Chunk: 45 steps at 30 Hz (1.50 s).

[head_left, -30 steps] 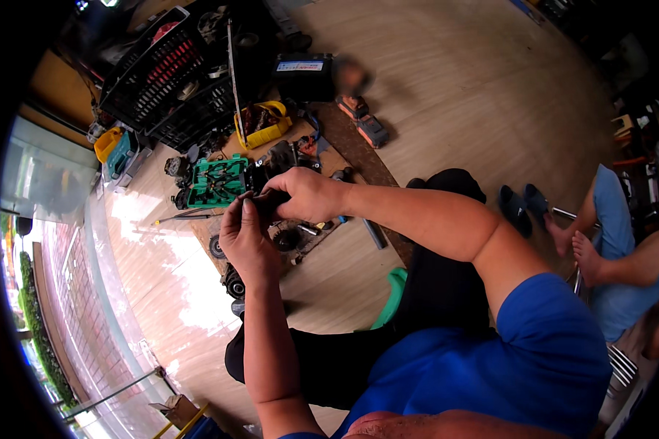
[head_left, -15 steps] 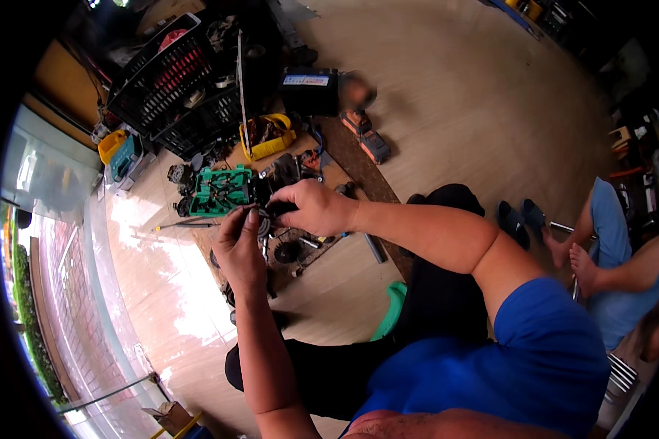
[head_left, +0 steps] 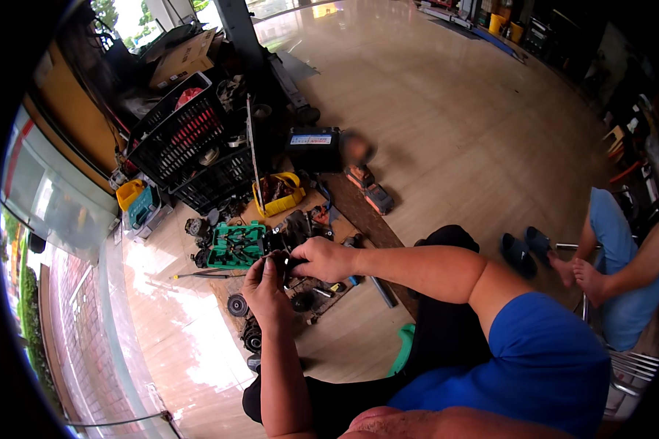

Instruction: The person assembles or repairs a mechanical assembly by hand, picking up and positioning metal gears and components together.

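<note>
We hold a small, dark, metal-looking part [head_left: 277, 258] up near the middle of the frame, just left of centre, over a cluttered brown board [head_left: 364, 221] on the pale floor [head_left: 454, 139]. Our left hand [head_left: 268, 294] pinches it between thumb and fingers; our right hand [head_left: 326, 258] meets it from the other side with fingers curled, but we cannot tell whether they grip the same part or something else. Just above our hands, a green plastic tool case [head_left: 251, 230] already lies open, and below it a black ring-shaped part [head_left: 237, 305] and a dark toothed wheel [head_left: 301, 301] sit loose and apart from each other. Farther up, a yellow plastic container [head_left: 286, 204] holds dark, reddish-brown pieces, in front of a black slatted plastic crate [head_left: 152, 150] at upper left. A grey metal tube [head_left: 383, 293] lies to the right of our hands. We judge the work to be partway: the case is open and many pieces lie separate, while the small dark part is in hand, not set down. We see no finished assembly, and our fingers hide too much to tell what is left to do on this part.
</note>
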Motion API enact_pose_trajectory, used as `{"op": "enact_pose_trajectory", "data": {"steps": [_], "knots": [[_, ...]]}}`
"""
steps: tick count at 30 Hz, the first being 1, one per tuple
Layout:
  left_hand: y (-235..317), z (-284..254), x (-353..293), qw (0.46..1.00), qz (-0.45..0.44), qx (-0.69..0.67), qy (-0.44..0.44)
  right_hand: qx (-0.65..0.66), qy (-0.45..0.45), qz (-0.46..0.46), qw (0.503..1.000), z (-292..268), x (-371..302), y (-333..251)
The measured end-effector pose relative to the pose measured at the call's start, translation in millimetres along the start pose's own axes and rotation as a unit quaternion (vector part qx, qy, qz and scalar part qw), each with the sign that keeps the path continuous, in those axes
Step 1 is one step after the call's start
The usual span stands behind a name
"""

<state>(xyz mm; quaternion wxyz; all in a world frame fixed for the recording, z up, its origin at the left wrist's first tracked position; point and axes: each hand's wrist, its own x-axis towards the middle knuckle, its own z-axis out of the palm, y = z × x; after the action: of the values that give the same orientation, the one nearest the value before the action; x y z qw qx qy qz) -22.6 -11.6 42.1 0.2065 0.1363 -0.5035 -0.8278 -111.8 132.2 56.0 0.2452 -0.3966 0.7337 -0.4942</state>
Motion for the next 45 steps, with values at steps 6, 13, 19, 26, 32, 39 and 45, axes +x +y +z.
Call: {"op": "enact_pose_trajectory", "data": {"steps": [6, 13, 19, 26, 32, 39, 45], "knots": [[-6, -7, 3, 0.998, -0.013, -0.068, 0.012, -0.045, 0.032, -0.053, 0.997, 6, 2, 2], [-5, -5, 2, 0.996, -0.005, -0.083, 0.021, -0.062, 0.046, -0.082, 0.994, 9, 6, 8], [5, 5, -7, 0.997, 0.059, -0.037, -0.028, -0.072, 0.030, -0.103, 0.992, 6, -2, 6], [12, -5, -29, 0.994, 0.103, -0.009, -0.033, -0.130, 0.046, -0.190, 0.972, 8, -19, -16], [-3, -10, -51, 0.998, 0.052, -0.034, -0.015, -0.258, 0.010, -0.163, 0.952, 15, -34, -14], [-29, -1, -58, 0.995, -0.095, -0.023, -0.009, -0.414, -0.071, -0.085, 0.904, -7, -57, 8], [-50, -33, -45, 0.962, -0.047, 0.255, -0.081, -0.505, -0.127, -0.075, 0.851, -11, -68, 9]]}}
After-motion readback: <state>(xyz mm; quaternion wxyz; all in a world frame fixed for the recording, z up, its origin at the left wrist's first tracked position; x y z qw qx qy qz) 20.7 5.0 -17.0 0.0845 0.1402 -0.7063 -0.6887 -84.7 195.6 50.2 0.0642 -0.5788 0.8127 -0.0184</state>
